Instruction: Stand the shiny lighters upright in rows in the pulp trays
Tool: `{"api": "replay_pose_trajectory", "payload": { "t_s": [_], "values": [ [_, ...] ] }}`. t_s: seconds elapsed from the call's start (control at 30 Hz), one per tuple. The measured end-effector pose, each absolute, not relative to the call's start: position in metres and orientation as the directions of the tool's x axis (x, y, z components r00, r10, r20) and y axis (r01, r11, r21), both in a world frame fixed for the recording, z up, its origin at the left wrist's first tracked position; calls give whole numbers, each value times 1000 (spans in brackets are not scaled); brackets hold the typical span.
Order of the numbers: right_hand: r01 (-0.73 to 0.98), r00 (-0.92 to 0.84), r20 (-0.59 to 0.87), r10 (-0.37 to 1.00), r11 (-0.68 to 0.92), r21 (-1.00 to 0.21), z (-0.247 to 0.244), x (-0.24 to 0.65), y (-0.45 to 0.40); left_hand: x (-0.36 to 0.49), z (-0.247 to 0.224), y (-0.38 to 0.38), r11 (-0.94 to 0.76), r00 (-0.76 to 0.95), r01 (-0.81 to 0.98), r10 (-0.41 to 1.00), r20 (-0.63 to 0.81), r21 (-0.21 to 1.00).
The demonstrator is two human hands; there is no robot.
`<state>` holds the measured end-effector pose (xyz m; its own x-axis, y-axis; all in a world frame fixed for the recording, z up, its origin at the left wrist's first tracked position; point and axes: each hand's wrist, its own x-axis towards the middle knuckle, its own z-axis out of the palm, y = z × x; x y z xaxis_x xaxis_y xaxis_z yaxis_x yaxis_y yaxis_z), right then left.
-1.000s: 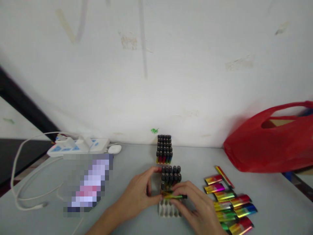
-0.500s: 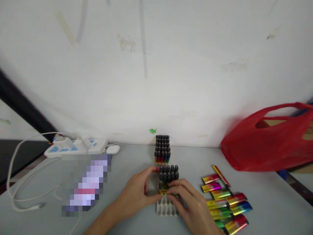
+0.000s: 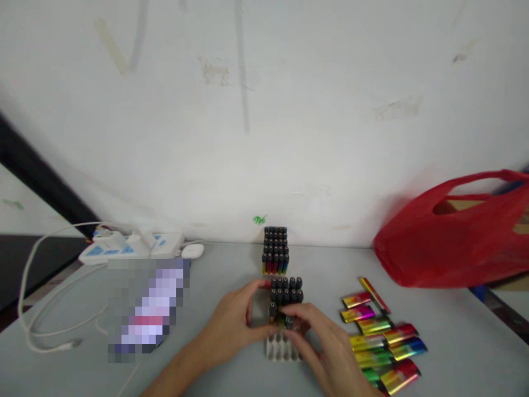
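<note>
A pale tray (image 3: 284, 353) with scalloped slots lies in front of me, several black-topped lighters (image 3: 286, 292) standing upright in its far rows. My left hand (image 3: 239, 314) grips the tray's left side, thumb near the front and fingertips at the far left corner. My right hand (image 3: 324, 342) pinches one lighter (image 3: 289, 321) between thumb and fingers above the tray, just right of a single standing lighter (image 3: 272, 311). The held lighter's black end shows; its body is mostly hidden by my fingers. The nearer slots hold nothing.
A packed block of upright lighters (image 3: 275, 251) stands near the wall. Loose shiny lighters (image 3: 374, 342) lie at the right. A red bag (image 3: 450, 242) is behind them. At left are a power strip (image 3: 132, 248), white cable (image 3: 25, 309), white case (image 3: 193, 251) and blurred phone-like object (image 3: 155, 309).
My right hand has turned the lighter in its fingers, so its black end now shows over the tray. My left hand keeps its place on the tray.
</note>
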<state>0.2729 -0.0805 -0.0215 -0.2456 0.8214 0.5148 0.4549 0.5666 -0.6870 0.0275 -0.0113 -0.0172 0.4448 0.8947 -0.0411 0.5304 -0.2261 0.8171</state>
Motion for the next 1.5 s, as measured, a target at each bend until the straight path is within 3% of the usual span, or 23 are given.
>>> {"api": "replay_pose_trajectory", "payload": {
  "t_s": [0.3,1.07,1.13,1.23,1.33,1.4,1.5],
  "values": [
    [506,-285,570,771,626,-594,-20,274,-78,29,-21,-12,-250,422,576,906,-22,779],
    [499,-259,616,744,649,-574,-20,273,-80,29,-22,-13,-257,416,575,909,-7,777],
    [547,-193,604,773,596,-588,-20,279,-80,29,-21,-13,-249,415,579,909,-18,776],
    [690,33,549,835,379,-617,-19,297,-71,30,-18,-13,-236,415,594,909,-42,769],
    [826,226,573,788,157,-542,-17,323,-55,31,-16,-14,-228,408,610,912,-54,759],
    [919,235,580,780,16,-394,-15,341,-46,32,-15,-14,-226,400,619,915,-55,752],
    [951,291,501,815,-303,-60,-15,365,-39,32,-15,-15,-232,397,621,917,-46,749]
  ]
}}
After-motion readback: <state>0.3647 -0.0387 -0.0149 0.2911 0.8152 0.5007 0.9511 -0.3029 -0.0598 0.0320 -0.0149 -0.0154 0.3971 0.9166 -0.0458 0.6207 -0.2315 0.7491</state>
